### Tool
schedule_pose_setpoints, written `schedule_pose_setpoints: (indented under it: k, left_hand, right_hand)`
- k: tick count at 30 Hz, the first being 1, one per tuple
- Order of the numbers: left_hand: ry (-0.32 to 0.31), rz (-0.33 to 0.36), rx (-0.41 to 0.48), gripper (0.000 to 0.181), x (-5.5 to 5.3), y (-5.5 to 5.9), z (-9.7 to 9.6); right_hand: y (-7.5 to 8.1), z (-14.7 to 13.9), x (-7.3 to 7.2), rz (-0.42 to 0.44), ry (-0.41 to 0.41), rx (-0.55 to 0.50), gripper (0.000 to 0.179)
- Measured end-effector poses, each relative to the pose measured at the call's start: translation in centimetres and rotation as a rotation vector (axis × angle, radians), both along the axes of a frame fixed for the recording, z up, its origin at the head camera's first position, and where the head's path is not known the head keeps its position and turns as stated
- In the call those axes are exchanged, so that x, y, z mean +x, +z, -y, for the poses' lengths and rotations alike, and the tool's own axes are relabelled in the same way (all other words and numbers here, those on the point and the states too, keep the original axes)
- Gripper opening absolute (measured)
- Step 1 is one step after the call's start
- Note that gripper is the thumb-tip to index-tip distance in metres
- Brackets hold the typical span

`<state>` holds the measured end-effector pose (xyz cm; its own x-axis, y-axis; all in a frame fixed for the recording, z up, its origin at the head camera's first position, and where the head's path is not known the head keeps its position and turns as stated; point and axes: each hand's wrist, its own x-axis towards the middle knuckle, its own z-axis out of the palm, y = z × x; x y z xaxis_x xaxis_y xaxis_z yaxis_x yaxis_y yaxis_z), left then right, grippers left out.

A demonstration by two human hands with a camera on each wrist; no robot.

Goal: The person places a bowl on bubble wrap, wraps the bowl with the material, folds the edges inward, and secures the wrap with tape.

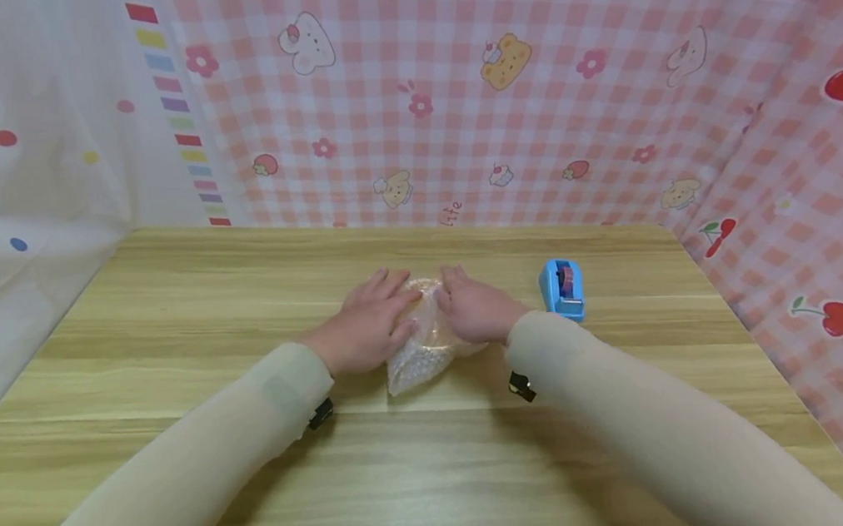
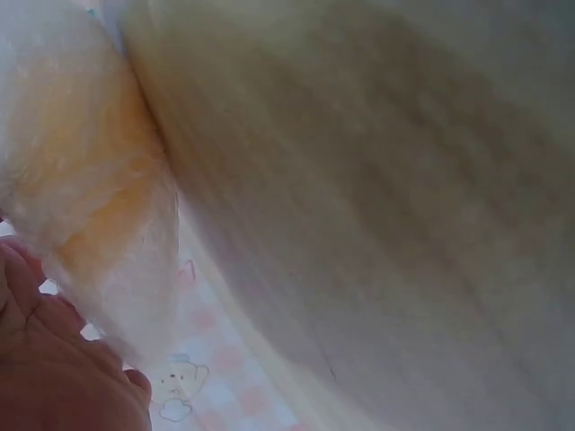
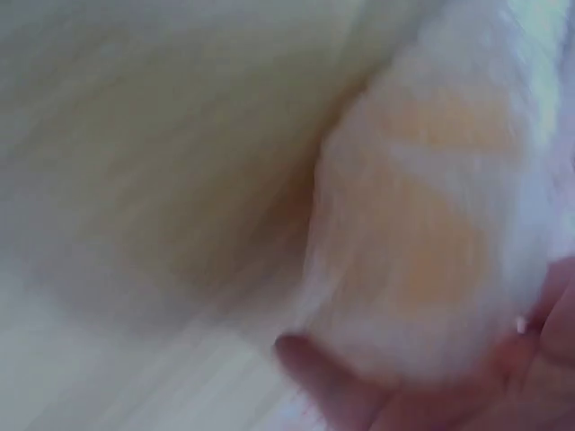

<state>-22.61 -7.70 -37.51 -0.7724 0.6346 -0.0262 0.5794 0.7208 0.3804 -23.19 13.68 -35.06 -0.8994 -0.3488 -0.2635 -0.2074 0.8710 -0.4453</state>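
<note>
A small bundle of clear bubble wrap (image 1: 419, 368) lies on the table between both hands, one pointed corner toward me. Something orange-yellow shows blurrily through the bubble wrap (image 2: 99, 162) in the left wrist view; its kind cannot be made out. My left hand (image 1: 368, 322) rests against the left side, fingers spread and fairly straight over the far edge. On the opposite side my right hand (image 1: 480, 306) presses the wrap, fingers stretched forward along its top. In the right wrist view, the thumb of the right hand (image 3: 449, 395) lies along the bundle's edge.
A blue tape dispenser (image 1: 563, 291) stands on the wooden table (image 1: 410, 481) to the right of the right hand. Pink checked cloth (image 1: 455, 126) hangs behind the table and along its right side. A white sheet (image 1: 29, 164) hangs on the left.
</note>
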Motion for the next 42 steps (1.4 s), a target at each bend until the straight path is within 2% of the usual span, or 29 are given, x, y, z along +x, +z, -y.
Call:
schedule_pose_setpoints:
  k: [5,8,14,21,24,31,34,42]
  left_hand:
    - [-0.002,0.02,-0.022,0.059,0.1,0.1,-0.3]
    - [0.001,0.026,-0.033,0.06,0.0,0.2,-0.4]
    - [0.005,0.03,-0.048,0.062,0.0,0.1,-0.8]
    - [0.039,0.027,-0.079,0.076,-0.2,-0.3,-1.5]
    - [0.06,0.021,-0.108,0.086,-0.2,-0.2,-1.8]
    - [0.106,0.016,-0.172,0.094,-0.2,0.0,-2.5]
    - [0.115,0.014,-0.179,0.094,-0.2,0.0,-2.7]
    - [0.097,-0.009,-0.182,0.091,-0.2,-0.1,-3.0]
  right_hand:
    - [0.4,-2.5,0.2,0.073,0.106,-0.022,0.068]
    - [-0.1,-3.1,0.3,0.053,0.149,-0.008,0.068]
    - [-1.4,-2.8,0.5,-0.019,0.125,-0.017,0.067]
    - [-1.8,-2.3,0.8,-0.046,0.064,-0.03,0.067]
    - [-1.6,-2.5,0.8,-0.019,0.077,-0.043,0.067]
    - [-0.6,-4.1,0.9,0.142,0.129,-0.129,0.072]
    - [-0.6,-4.3,1.0,0.152,0.135,-0.141,0.074]
    - [-1.1,-3.5,1.4,0.141,0.06,-0.127,0.071]
